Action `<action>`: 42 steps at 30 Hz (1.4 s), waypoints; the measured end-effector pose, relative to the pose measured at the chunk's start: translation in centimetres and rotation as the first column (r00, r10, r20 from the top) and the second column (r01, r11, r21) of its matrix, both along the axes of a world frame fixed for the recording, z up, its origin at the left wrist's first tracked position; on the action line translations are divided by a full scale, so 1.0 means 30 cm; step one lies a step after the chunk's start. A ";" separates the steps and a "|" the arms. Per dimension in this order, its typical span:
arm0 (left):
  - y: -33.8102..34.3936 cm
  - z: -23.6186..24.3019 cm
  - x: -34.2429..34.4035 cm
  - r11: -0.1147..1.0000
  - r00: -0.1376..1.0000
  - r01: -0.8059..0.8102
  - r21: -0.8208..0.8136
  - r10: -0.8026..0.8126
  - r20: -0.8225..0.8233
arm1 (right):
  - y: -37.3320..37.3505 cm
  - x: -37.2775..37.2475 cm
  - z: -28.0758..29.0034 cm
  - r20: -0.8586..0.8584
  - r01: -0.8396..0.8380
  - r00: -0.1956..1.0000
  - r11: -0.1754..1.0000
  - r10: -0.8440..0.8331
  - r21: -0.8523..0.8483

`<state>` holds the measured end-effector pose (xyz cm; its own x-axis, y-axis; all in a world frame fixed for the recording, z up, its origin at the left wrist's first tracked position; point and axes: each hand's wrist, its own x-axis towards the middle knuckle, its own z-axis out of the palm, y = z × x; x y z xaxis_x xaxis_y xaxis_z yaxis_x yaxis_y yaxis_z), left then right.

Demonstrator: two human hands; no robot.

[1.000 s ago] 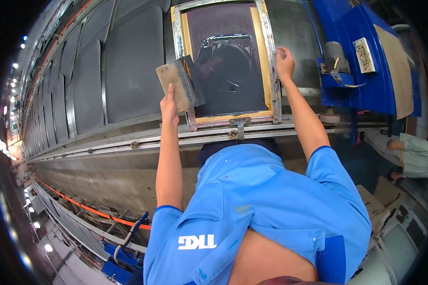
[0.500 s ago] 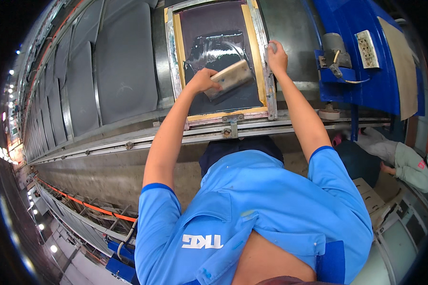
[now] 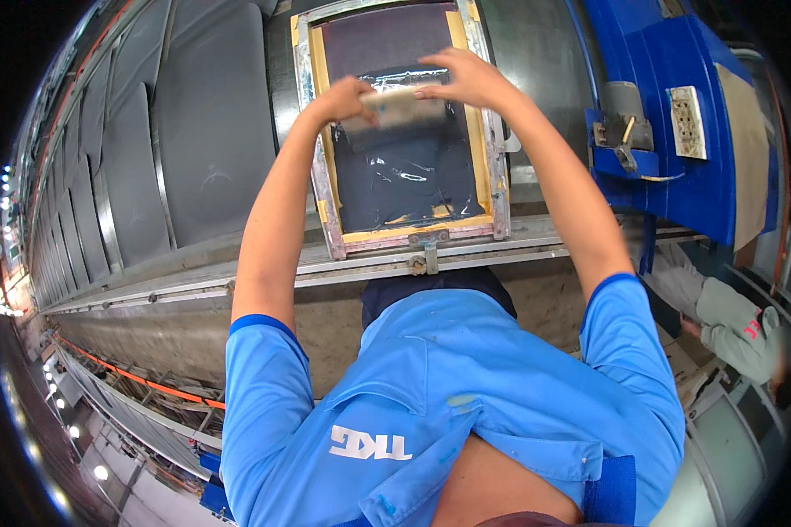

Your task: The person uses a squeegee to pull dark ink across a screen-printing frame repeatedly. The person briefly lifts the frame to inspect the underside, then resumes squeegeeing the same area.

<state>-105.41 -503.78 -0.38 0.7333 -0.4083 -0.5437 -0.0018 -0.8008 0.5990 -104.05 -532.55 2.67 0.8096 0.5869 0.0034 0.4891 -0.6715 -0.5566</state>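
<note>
My left hand [image 3: 347, 101] grasps the squeegee [image 3: 395, 107] by its left end, inside the frame [image 3: 328, 206], toward the frame's far part. The squeegee's long axis runs roughly crosswise, from the frame's left rail toward its right. My right hand [image 3: 468, 79], over the frame's right side, has fingers spread and its thumb at the squeegee's right end; I cannot tell whether it grips. My left is nearer, being already on it. Blur smears the squeegee, its lower edge is hard to make out, and the frame's far end is cut off.
</note>
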 end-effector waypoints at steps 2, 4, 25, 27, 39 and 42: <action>0.000 0.013 0.053 0.990 0.967 -0.126 0.067 0.108 0.229 | 0.059 0.107 -0.007 -0.131 -0.099 0.989 0.977 0.074 -0.191; -0.042 0.005 0.026 0.962 0.910 -0.269 0.040 0.240 0.339 | 0.076 0.124 -0.041 -0.159 -0.028 0.987 0.972 -0.010 -0.235; -0.070 -0.026 -0.080 0.965 0.788 -0.254 -0.057 0.241 0.566 | 0.013 -0.026 -0.173 0.045 0.137 0.989 0.989 -0.140 0.054; -0.082 -0.074 -0.160 0.958 0.777 -0.284 -0.046 0.258 0.574 | 0.005 -0.108 -0.225 0.032 0.158 0.986 0.983 -0.162 0.092; -0.095 -0.053 -0.462 0.968 0.741 -0.236 -0.089 0.238 0.628 | -0.031 -0.402 -0.123 0.081 0.132 0.988 0.991 -0.133 0.023; -0.064 -0.018 -0.168 0.958 0.794 -0.283 -0.050 0.263 0.547 | 0.005 -0.120 -0.119 0.159 0.161 0.976 0.984 -0.148 -0.073</action>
